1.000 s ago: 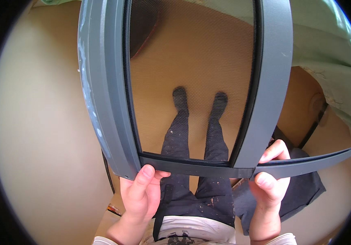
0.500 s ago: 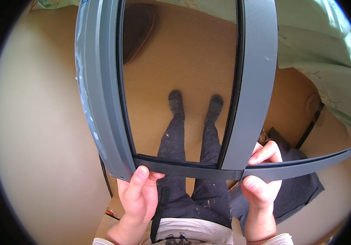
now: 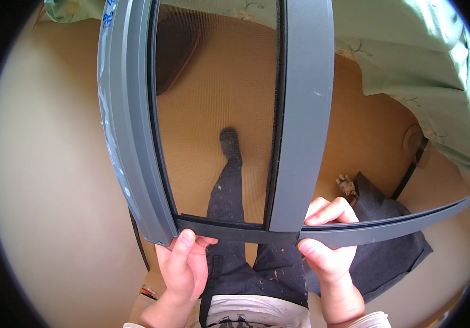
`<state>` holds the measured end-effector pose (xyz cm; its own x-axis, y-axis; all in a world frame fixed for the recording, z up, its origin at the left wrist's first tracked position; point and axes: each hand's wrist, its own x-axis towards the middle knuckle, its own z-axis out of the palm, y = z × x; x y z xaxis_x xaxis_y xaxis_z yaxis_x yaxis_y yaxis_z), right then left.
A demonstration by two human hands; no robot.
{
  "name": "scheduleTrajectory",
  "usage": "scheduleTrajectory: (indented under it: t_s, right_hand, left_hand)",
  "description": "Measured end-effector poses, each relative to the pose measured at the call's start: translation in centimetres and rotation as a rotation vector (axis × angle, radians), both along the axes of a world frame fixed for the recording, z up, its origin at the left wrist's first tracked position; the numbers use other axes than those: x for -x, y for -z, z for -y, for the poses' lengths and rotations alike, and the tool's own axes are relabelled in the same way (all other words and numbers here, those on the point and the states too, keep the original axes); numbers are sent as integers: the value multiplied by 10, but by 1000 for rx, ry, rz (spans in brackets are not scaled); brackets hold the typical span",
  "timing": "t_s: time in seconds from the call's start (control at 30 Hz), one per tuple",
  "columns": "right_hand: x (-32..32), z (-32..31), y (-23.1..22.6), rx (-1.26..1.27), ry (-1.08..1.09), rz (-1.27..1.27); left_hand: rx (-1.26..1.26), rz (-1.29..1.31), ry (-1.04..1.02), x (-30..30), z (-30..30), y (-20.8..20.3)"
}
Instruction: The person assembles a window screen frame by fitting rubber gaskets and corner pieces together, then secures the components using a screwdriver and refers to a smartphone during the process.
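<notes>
A tall grey window screen frame [image 3: 128,120] stands upright before me, with see-through mesh [image 3: 207,104] inside it. A flat grey upright bar [image 3: 303,109] borders the mesh on the right. Along the bottom runs a narrow grooved rail [image 3: 393,229] that sticks out far to the right. My left hand [image 3: 183,268] is closed on the frame's lower left corner, thumb in front. Where the upright bar meets the rail, my right hand [image 3: 333,259] pinches the rail, thumb below and fingers behind the top edge.
Pale green curtains [image 3: 410,49] hang at the upper right. A dark grey cloth bag [image 3: 382,262] lies on the right. A dark rounded object [image 3: 177,52] rests on the brown floor [image 3: 333,131] behind the mesh. A pale wall [image 3: 54,164] is on the left.
The upright bar and my right hand have moved left along the rail, narrowing the mesh opening. My left hand stays at the corner, and the frame has shifted slightly left.
</notes>
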<state>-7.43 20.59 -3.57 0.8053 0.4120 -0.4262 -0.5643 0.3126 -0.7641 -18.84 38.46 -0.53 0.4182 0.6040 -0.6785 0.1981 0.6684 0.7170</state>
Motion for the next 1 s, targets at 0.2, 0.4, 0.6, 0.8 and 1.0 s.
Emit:
scheduleTrajectory:
  t_s: [0.2,0.4,0.6,0.8,1.0]
  right_hand:
    - [-6,7,-1,-3,-39,-14]
    - [-13,3,-2,-11,-53,10]
    - [-7,14,4,-45,-72,-33]
    - [-3,15,8,-98,-74,-53]
    - [-6,15,6,-96,-88,-33]
  left_hand:
    - [-687,144,1444,-31,-23,-66]
    - [-1800,556,1922,-186,-42,-50]
    - [-1419,590,2618,-238,-21,-43]
    - [-1225,705,2564,-264,-11,-38]
    - [-1142,720,2541,-272,-5,-37]
